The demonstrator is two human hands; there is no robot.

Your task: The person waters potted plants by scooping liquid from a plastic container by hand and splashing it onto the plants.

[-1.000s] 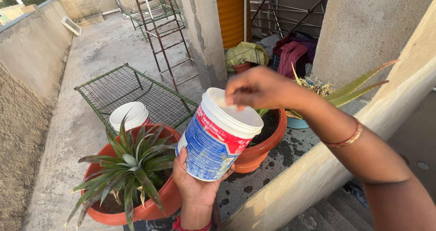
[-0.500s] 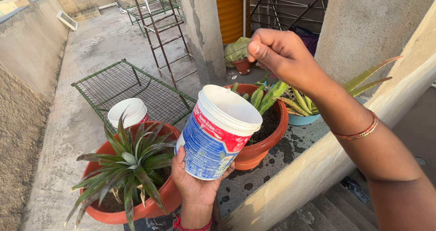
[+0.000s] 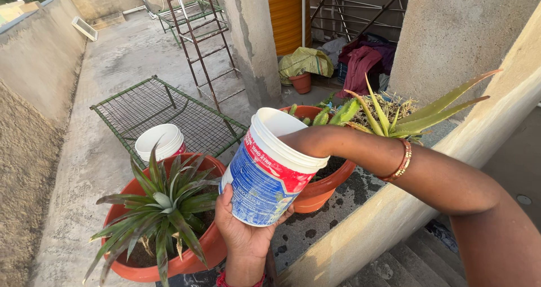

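White plastic tub with a blue and red label (image 3: 270, 171) is held from below, tilted, by the left hand (image 3: 243, 230), above the ledge between two orange clay pots. The right hand (image 3: 307, 141) is plunged inside the tub, so its grip cannot be told. Nothing is yet seen taken out.

This is the flat rooftop terrace of a home, open to daylight. A rough concrete floor (image 3: 112, 84) runs between plastered parapet walls (image 3: 34, 73), with treetops beyond the far wall. Orange clay pots (image 3: 186, 253) with spiky plants stand on a low ledge (image 3: 360, 208), beside concrete steps (image 3: 411, 264). A green wire-mesh cot frame (image 3: 163, 112), a metal ladder (image 3: 197, 39) and heaped laundry (image 3: 360, 61) mark it as domestic.
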